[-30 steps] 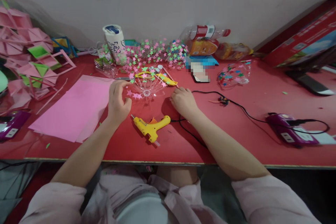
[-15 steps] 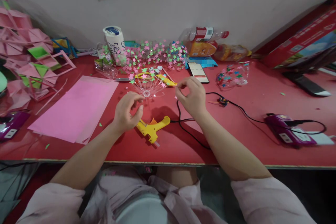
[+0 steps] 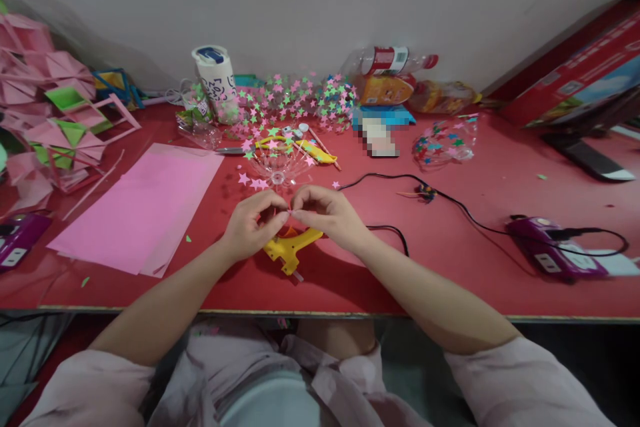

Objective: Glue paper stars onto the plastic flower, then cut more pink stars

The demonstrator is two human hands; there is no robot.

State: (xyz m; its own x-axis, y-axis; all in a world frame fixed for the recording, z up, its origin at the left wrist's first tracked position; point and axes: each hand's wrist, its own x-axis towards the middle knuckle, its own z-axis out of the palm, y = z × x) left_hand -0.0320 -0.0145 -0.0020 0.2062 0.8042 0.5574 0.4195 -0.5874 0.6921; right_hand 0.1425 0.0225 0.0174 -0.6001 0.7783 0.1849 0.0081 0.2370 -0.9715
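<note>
Head view: one red table [image 3: 525, 187] carries the following, listed by descending size. One pile of folded pink and green paper [image 3: 55, 73] stands at far left; one red printed box [image 3: 590, 67] leans at far right. Pink sheets [image 3: 130, 207], two at least, overlap on the left half. Two purple socket blocks are counted, a left block [image 3: 23, 240] and a right block [image 3: 555, 247], the latter with a black plug in it.

Two hands are present. Left hand [image 3: 255, 223] and right hand [image 3: 330, 217] meet near the middle, thumb and forefinger of each pinched narrow on one small pink piece [image 3: 289, 211], too small to identify. That piece sits between the touching fingertips, above one yellow glue gun [image 3: 290, 253], which lies on the table, partly covered by the hands.

Further count: one white cup [image 3: 216, 77], upright; one phone [image 3: 380, 137], blurred; one clear bag of coloured stars [image 3: 445, 143]; one clear spoked plastic piece [image 3: 279, 177] just beyond the hands. Loose pink stars [image 3: 243, 178]: at least three left of that piece, one right.

Against the frame half a second earlier, the hands were apart, the right one near the phone; they are now together. Glue gun, sheets and bag show no shift on the table.
</note>
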